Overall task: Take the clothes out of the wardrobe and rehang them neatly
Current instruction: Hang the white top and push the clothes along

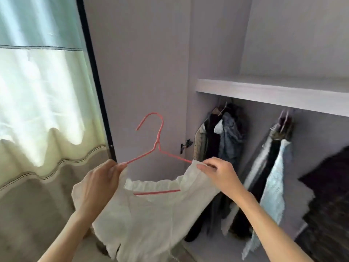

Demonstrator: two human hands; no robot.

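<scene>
Top (151,214), white, is held before the open wardrobe (273,87) on a pink hanger (157,146), whose long axis runs left to right between both hands. Its left shoulder is pinched by the left hand (102,186), its right shoulder and the fabric edge by the right hand (221,173). Farther right, nearer the right hand, dark clothes (226,137) are hung under the shelf; no writing can be read.

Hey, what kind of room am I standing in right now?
Most likely a bedroom, at an open built-in wardrobe. Clothes hang under a shelf inside it, a curtain covers a bright window beside it, and your left hand and right hand hold a white garment on a pink hanger.
</scene>
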